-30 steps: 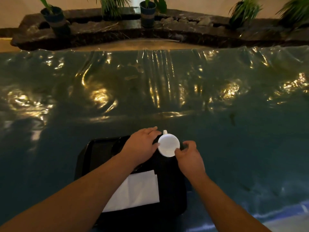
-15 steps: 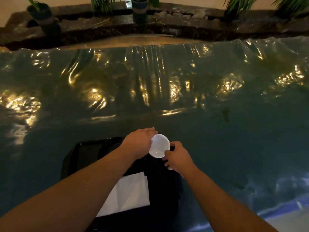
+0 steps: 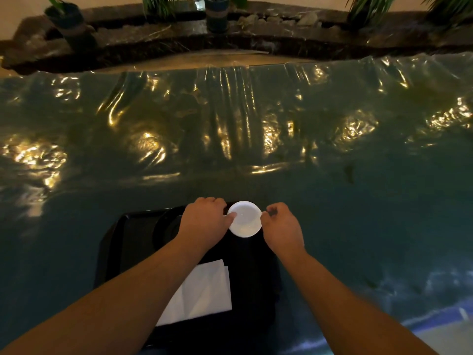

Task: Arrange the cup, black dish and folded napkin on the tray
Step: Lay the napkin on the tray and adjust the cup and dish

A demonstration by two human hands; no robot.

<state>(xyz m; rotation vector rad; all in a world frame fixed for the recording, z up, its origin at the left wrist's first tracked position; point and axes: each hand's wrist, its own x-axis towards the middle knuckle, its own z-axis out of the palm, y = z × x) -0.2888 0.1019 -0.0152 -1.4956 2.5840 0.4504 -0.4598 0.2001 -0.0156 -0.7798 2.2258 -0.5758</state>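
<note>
A white cup [image 3: 244,219] stands upright at the far right corner of the black tray [image 3: 120,242]. My left hand [image 3: 204,224] touches the cup's left rim with thumb and fingers. My right hand [image 3: 282,226] pinches the cup's right side, where the handle is hidden. A round black dish [image 3: 166,228] lies on the tray's far left part, partly under my left hand. A folded white napkin [image 3: 204,290] lies flat on the tray's near part, partly covered by my left forearm.
The tray sits near the front edge of a table under a shiny, wrinkled plastic sheet [image 3: 230,129]. Beyond the table's far edge runs a dark stone ledge [image 3: 281,39] with potted plants [image 3: 215,14].
The cup has turned: its handle, which pointed away from me a second ago, is now hidden at the right under my right hand. Both hands stayed on the cup.
</note>
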